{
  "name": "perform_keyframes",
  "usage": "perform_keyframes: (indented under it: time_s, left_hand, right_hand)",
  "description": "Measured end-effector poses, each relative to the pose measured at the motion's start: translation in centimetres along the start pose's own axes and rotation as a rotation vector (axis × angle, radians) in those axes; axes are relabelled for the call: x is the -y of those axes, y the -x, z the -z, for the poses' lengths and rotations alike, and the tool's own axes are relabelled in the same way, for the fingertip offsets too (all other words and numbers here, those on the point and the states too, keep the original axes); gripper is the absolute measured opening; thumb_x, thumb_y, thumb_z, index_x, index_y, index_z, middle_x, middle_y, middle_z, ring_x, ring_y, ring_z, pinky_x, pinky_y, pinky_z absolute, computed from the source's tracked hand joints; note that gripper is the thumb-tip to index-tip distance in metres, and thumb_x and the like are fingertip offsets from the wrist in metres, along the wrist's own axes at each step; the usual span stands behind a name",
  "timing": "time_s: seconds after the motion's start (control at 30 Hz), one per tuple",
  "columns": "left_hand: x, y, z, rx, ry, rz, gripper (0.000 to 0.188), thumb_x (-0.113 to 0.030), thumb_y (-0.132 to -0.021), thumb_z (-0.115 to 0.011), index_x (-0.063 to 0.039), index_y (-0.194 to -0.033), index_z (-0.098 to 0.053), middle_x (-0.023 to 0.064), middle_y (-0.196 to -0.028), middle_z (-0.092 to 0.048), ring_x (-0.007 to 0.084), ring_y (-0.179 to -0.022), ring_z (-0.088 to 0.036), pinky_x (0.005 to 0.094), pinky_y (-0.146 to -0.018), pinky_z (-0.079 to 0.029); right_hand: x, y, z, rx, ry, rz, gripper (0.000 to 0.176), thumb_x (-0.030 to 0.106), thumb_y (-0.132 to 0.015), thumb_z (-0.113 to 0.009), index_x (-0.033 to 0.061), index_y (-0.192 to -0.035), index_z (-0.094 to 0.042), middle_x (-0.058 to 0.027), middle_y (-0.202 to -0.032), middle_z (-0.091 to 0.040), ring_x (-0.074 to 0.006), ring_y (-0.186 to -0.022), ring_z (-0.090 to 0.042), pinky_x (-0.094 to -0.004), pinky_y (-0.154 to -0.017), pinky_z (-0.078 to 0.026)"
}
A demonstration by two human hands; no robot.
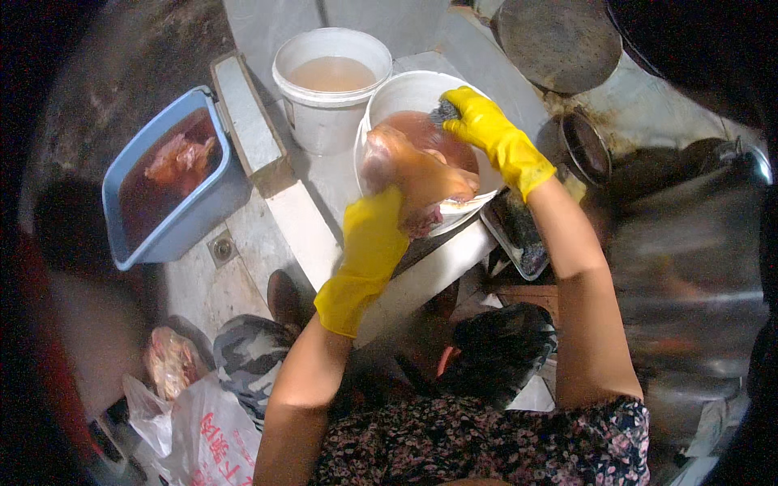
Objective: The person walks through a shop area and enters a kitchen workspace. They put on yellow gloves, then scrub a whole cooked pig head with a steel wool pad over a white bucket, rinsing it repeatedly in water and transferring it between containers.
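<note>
My left hand (371, 249), in a yellow rubber glove and blurred, grips a large skin-on piece of meat (413, 167). That piece is tilted over the mouth of a white plastic bucket (419, 82), with raw red flesh at its lower end. Reddish water (407, 121) fills part of the bucket. In a matching glove, my right hand (477, 118) closes around a grey metal scouring pad (445, 112) above the water, apart from the meat. My left fingertips are hidden behind the meat.
A second white bucket (333, 100) of cloudy water stands behind on the left. The blue plastic tub (228, 158) contains meat in red water. Lower left are another meat piece (173, 361) and a plastic bag (209, 434). A round lid (558, 45) and a dark tray (529, 252) are at right.
</note>
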State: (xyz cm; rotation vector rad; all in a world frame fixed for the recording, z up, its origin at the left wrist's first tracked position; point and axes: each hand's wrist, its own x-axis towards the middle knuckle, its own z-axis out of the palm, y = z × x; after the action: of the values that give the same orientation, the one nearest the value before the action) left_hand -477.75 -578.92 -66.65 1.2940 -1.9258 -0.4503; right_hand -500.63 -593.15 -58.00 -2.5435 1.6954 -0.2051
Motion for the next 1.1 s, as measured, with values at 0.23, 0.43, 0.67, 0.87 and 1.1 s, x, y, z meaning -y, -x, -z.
perform_keyframes:
  time_s: [0.23,0.43,0.67,0.87,1.1]
  left_hand:
    - [0.4,-0.6,-0.3,0.037,-0.007,0.012,0.027,-0.016,-0.069,-0.075,-0.005,-0.087,-0.058,0.022,-0.077,-0.063,0.0467,-0.079,-0.06,0.0554,-0.069,-0.045]
    - [0.2,-0.5,-0.2,-0.01,0.103,-0.006,0.034,-0.025,-0.067,-0.081,-0.005,-0.087,-0.061,0.021,-0.077,-0.064,0.0459,-0.077,-0.061,0.0531,-0.065,-0.047]
    - [0.3,-0.5,0.1,-0.1,0.215,-0.07,0.03,-0.017,-0.068,-0.08,-0.004,-0.09,-0.063,0.0228,-0.079,-0.066,0.0464,-0.077,-0.063,0.0505,-0.066,-0.05]
    - [0.6,0.1,-0.8,0.052,0.125,0.002,0.023,-0.012,-0.072,-0.077,-0.005,-0.089,-0.063,0.0238,-0.084,-0.066,0.0478,-0.081,-0.062,0.0512,-0.068,-0.05]
    - [0.8,-0.1,-0.5,0.127,0.228,0.118,0.028,-0.01,-0.076,-0.073,-0.004,-0.102,-0.063,0.0231,-0.089,-0.068,0.045,-0.084,-0.065,0.0496,-0.07,-0.052]
  right_hand:
    - [-6.1,0.3,-8.9,0.494,-0.045,-0.217,0.054,0.033,-0.069,-0.076,0.0114,-0.118,-0.071,-0.0217,-0.116,-0.068,-0.0358,-0.108,-0.066,-0.0428,-0.092,-0.052]
    - [-4.6,1.6,-3.1,0.455,-0.115,-0.13,0.044,0.016,-0.067,-0.077,0.0072,-0.11,-0.07,-0.0175,-0.095,-0.07,-0.0304,-0.088,-0.069,-0.041,-0.076,-0.054]
    - [3.9,3.8,2.5,0.06,-0.397,0.237,0.045,0.017,-0.071,-0.08,0.0087,-0.114,-0.068,-0.0141,-0.109,-0.07,-0.0334,-0.098,-0.067,-0.0408,-0.086,-0.053]
    - [7.7,-3.4,-5.2,-0.275,-0.345,0.273,0.04,0.018,-0.078,-0.072,0.0079,-0.116,-0.066,-0.0202,-0.116,-0.066,-0.0384,-0.11,-0.063,-0.045,-0.095,-0.049]
    - [10.3,-1.1,-0.5,-0.112,-0.302,0.089,0.033,0.018,-0.088,-0.068,0.0057,-0.118,-0.064,-0.0156,-0.116,-0.066,-0.0338,-0.113,-0.062,-0.0398,-0.099,-0.048]
